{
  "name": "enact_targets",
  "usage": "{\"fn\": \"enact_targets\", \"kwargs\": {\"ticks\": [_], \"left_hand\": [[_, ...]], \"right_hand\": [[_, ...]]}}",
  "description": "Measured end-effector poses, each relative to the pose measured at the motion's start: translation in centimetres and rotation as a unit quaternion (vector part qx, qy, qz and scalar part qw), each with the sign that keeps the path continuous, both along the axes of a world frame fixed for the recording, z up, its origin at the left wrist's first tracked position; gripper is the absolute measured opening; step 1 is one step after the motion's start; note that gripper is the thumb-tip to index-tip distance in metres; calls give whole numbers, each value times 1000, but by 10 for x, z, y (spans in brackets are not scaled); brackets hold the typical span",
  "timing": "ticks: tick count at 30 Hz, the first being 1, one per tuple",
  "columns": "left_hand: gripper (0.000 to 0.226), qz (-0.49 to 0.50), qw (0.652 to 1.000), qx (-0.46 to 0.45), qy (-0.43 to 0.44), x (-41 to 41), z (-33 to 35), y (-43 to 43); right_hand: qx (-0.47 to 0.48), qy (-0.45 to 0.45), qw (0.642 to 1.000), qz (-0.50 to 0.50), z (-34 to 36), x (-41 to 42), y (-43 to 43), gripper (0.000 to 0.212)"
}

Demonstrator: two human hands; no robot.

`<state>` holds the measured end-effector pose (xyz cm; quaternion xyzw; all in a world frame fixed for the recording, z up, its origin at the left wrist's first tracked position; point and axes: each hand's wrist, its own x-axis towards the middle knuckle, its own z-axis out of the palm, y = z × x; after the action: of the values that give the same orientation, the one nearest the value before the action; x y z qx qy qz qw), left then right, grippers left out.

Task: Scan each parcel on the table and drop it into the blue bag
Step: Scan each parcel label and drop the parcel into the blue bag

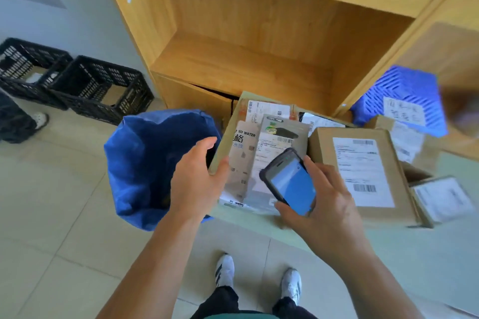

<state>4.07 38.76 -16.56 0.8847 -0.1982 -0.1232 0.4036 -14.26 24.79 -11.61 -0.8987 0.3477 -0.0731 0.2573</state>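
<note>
**A:** While the left hand [197, 176] grips the left edge of the printed carton [239, 153], thumb on top and fingers curled round its side, the blue bag [145, 158] gapes on the floor just left of that hand.

**B:** And the right hand [329, 207]?

**A:** Wrapped round the handheld scanner [293, 186], screen lit blue, held over the grey mailer [274, 137] lying on the carton.

**B:** More parcels in the head view?

**A:** A brown box [363, 171] with a white label sits on the table [388, 254], just right of the scanner hand. Smaller labelled parcels beyond it are blurred. A blue basket [404, 90] stands behind, black crates [98, 85] by the wall.
</note>
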Motion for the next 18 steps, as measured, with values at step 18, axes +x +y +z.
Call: {"fn": "enact_targets", "kwargs": {"ticks": [18], "left_hand": [[59,-415,902,11,-117,-182,43,-238]], "right_hand": [[18,-42,958,-284,-7,-210,-132,94]]}}
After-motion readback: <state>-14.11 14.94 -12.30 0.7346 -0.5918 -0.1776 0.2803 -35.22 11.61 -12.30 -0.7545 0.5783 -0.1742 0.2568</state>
